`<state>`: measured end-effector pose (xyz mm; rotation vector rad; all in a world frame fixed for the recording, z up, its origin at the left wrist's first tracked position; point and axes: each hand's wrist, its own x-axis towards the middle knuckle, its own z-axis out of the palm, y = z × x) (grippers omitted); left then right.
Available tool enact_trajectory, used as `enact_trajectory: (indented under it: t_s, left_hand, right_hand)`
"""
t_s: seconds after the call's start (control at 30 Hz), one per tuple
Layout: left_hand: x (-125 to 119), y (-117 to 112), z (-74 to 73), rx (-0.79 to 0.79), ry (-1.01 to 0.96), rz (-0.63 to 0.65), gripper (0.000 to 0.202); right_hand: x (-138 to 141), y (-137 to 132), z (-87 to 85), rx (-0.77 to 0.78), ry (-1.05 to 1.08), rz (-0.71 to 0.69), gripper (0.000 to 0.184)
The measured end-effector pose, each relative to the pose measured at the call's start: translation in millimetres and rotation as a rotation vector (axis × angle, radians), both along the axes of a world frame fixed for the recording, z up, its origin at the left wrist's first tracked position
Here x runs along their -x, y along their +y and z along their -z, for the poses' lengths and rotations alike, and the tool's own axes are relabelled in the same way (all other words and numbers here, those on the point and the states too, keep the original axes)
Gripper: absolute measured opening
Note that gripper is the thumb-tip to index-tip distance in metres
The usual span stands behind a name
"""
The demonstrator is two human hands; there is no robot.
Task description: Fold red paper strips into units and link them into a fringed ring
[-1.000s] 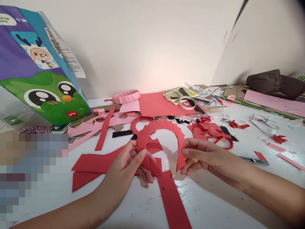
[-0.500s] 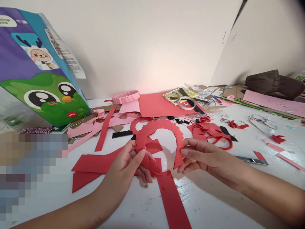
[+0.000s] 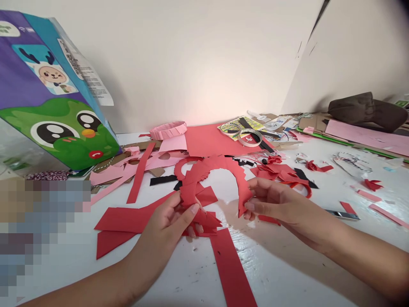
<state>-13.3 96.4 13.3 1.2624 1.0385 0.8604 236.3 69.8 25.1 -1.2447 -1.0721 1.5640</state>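
I hold a curved red paper strip (image 3: 220,167) with a fringed, pleated edge, bent into an arch above the white table (image 3: 287,264). My left hand (image 3: 172,219) pinches its left end, together with some folded red paper pieces. My right hand (image 3: 276,204) pinches the right end between thumb and fingers. A long red paper strip (image 3: 231,268) lies on the table below the arch, running toward me. Flat red paper offcuts (image 3: 124,221) lie under and left of my left hand.
A colourful box with a green cartoon face (image 3: 54,98) leans at the left. Pink paper scraps (image 3: 128,168), a pink pleated ring (image 3: 169,129), a red sheet (image 3: 211,140), tape rolls (image 3: 251,137), red scissors (image 3: 300,187) and a metal blade (image 3: 341,214) lie about. A dark cloth (image 3: 367,110) sits far right.
My right hand has lifted and drawn its end of the fringed strip slightly inward and up, tightening the arch. My left hand shifted a little lower with its end.
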Motion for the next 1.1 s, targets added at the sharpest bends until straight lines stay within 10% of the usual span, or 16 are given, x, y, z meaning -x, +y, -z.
enact_trajectory:
  t_s: [1.1]
  left_hand:
    - [-4, -9, -2.8, 0.054, -0.086, 0.034, 0.015]
  right_hand:
    - [23, -7, 16.9, 0.038, 0.11, -0.113, 0.023]
